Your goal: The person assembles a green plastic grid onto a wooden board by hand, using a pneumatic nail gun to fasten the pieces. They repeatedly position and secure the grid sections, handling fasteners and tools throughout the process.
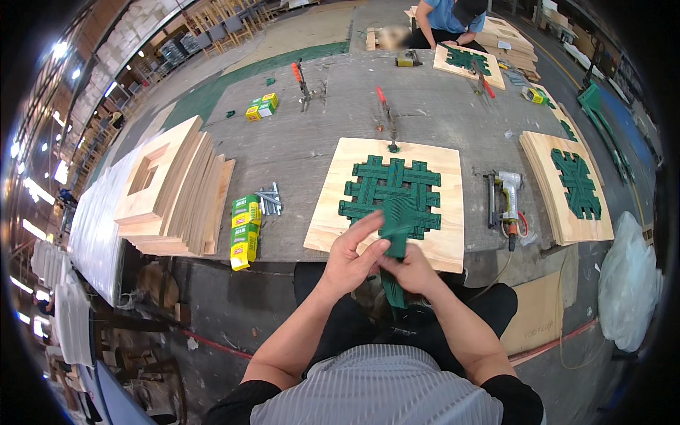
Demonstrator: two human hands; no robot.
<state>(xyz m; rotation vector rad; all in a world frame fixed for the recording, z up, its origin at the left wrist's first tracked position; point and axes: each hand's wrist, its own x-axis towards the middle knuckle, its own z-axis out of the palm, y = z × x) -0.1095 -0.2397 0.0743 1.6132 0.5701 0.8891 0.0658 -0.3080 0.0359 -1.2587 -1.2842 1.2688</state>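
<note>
A green webbing strap (pixel 397 244) hangs bent between my hands at the table's near edge, its upper part blurred. My left hand (pixel 352 253) has its fingers stretched up along the strap, with the thumb pressed against it. Lower down, my right hand (pixel 414 270) is closed round the same strap, whose tail (pixel 392 289) drops toward my lap. Just beyond, a square plywood panel (pixel 443 253) lies on the table, with green straps woven (pixel 375 190) across its middle. A red-handled toggle clamp (pixel 386 110) stands at the panel's far edge.
On the left are stacked wooden frames (pixel 159 188), yellow-green boxes (pixel 245 230) and metal staple strips (pixel 269 200). A staple gun (pixel 508 198) with a hose lies right, beside webbed panels (pixel 577 184). Another clamp (pixel 301 81) stands farther back. Across the table sits a person in blue (pixel 443 21).
</note>
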